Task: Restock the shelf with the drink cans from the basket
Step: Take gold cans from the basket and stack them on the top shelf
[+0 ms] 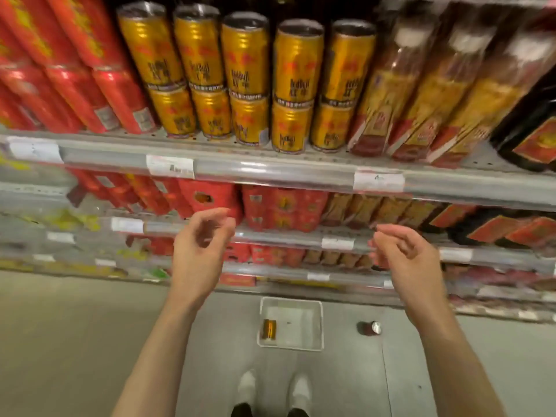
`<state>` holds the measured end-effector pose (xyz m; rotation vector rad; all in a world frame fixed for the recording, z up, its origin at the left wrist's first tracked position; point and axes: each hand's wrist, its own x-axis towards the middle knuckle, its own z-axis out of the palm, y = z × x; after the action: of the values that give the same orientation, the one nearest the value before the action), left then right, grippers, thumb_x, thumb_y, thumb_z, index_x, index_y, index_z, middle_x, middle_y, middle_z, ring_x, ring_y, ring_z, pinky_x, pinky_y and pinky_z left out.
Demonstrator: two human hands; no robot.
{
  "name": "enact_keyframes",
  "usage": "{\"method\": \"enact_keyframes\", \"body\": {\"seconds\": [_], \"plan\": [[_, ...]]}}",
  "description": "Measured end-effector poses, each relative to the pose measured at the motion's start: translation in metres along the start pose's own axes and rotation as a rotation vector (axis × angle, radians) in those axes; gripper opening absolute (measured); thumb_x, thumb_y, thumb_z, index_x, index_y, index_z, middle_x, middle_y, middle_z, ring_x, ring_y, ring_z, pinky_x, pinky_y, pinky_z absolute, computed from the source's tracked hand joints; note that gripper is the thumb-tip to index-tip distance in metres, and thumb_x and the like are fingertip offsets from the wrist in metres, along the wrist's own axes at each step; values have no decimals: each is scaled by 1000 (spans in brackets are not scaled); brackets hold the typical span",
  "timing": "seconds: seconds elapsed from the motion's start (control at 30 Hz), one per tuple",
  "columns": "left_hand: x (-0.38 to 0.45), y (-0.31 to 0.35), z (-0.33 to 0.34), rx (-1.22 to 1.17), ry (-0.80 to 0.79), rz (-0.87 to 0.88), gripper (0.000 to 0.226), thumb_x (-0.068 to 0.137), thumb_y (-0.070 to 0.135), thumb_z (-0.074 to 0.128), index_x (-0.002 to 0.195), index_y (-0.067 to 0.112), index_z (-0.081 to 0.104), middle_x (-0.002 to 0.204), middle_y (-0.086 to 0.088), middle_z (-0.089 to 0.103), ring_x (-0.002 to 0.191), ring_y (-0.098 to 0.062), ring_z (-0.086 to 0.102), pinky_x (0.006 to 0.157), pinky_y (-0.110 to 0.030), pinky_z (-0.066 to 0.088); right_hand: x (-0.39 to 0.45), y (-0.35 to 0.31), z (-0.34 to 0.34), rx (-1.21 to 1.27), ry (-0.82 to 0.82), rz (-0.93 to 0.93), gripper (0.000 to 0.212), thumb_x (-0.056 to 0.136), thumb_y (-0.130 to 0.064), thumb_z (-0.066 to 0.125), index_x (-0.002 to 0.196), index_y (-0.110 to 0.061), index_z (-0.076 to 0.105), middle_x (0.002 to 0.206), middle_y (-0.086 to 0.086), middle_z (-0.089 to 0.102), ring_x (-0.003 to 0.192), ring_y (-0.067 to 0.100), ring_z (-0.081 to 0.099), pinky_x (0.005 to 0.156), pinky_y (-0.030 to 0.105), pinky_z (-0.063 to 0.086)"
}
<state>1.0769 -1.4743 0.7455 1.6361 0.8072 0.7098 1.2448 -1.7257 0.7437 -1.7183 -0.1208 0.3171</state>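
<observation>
Empty-handed, a person stands before a grey metal shelf (270,170) of drinks, both bare forearms raised below its clear plastic price rail. Neither hand holds anything: the left hand (198,251) has its fingers loosely curled with thumb and fingertips close together, and the right hand (406,254) shows a similar slack, half-curled grip.

Above the rail, gold Red Bull cans (249,82) stand two high in five columns, their smooth ribbed metal catching the light, dark rims at the top. Left of them on the same shelf stand glossy red cans (99,94), also stacked; right of them stand tall clear bottles of amber drink (400,94) with red and gold labels, then a dark bottle (529,139) at the far right edge. White paper price tags (170,166) sit in the rail. Below the shelf, lower tiers hold red shrink-wrapped packs (282,210) and brown packs, all blurred.

Directly beneath the shelf, on the smooth grey floor (75,341), sits a white rectangular plastic basket (316,323) with rounded corners. One gold drink can (268,328) lies on its side against the basket's left wall. Right of the basket, apart from it, a dark red can (369,328) lies on the floor, its silver end showing. White shoes (301,386) appear at the bottom edge.
</observation>
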Motion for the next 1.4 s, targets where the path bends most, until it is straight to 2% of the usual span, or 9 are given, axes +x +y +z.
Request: {"method": "enact_keyframes", "body": {"seconds": [0.23, 0.37, 0.57, 0.8, 1.0, 1.2, 1.27, 1.33, 1.4], "plan": [[-36, -114, 35, 10, 4, -266, 18, 94, 12, 70, 101, 28, 73, 82, 8, 75, 83, -19, 69, 89, -54, 56, 24, 120, -10, -87, -41, 193, 13, 97, -8, 67, 108, -10, 72, 76, 0, 76, 74, 19, 68, 73, 31, 59], [-40, -195, 43, 53, 4, -339, 15, 96, 9, 68, 103, 22, 73, 81, 7, 74, 80, -17, 69, 87, -48, 57, 32, 199, 1, -161, -75, 255, 8, 96, -15, 67, 97, -17, 75, 82, 4, 76, 74, 24, 71, 75, 48, 62], [-38, -369, 57, 119, -36, -387, 22, 97, 0, 59, 108, 15, 70, 83, 4, 75, 80, -17, 70, 85, -41, 56, 37, 367, 44, -180, -56, 322, 12, 97, -10, 65, 103, -15, 74, 83, 3, 78, 70, 18, 71, 70, 30, 54], [-36, -594, 82, 212, -125, -419, 21, 98, 2, 56, 109, 15, 68, 97, -13, 75, 82, -20, 69, 88, -44, 56, 63, 594, 107, -220, -119, 363, 10, 98, -10, 64, 96, -14, 73, 83, 7, 76, 71, 23, 68, 74, 36, 58], [-32, -739, 117, 245, -209, -477, 22, 97, 3, 58, 116, 12, 65, 91, -3, 70, 83, -21, 66, 75, -35, 57, 96, 750, 157, -260, -198, 400, 16, 95, -6, 58, 94, -10, 73, 86, 11, 74, 66, 15, 66, 66, 29, 57], [-24, -819, 145, 269, -350, -546, 36, 100, 12, 59, 135, 17, 60, 105, -2, 66, 95, -23, 70, 87, -45, 61, 119, 873, 204, -359, -382, 568, 16, 96, -10, 62, 109, -2, 66, 92, 19, 70, 69, 19, 63, 65, 30, 54], [-24, -826, 150, 231, -382, -567, 37, 101, 11, 57, 138, 14, 59, 110, -10, 67, 87, -17, 70, 78, -38, 64, 119, 896, 221, -406, -470, 617, 26, 96, -17, 64, 120, -5, 61, 98, 16, 68, 75, 21, 64, 72, 36, 56], [-23, -827, 151, 166, -406, -582, 35, 102, 12, 57, 137, 13, 60, 117, -18, 67, 80, -11, 70, 65, -27, 63, 117, 911, 236, -490, -551, 632, 44, 98, -31, 64, 133, -8, 54, 118, 14, 66, 98, 27, 68, 88, 41, 59], [-22, -827, 150, 128, -424, -571, 35, 101, 15, 61, 135, 13, 62, 119, -19, 67, 83, -12, 71, 63, -24, 60, 116, 914, 245, -509, -599, 671, 54, 98, -41, 61, 142, -11, 48, 130, 13, 62, 110, 29, 67, 88, 40, 61]]}}
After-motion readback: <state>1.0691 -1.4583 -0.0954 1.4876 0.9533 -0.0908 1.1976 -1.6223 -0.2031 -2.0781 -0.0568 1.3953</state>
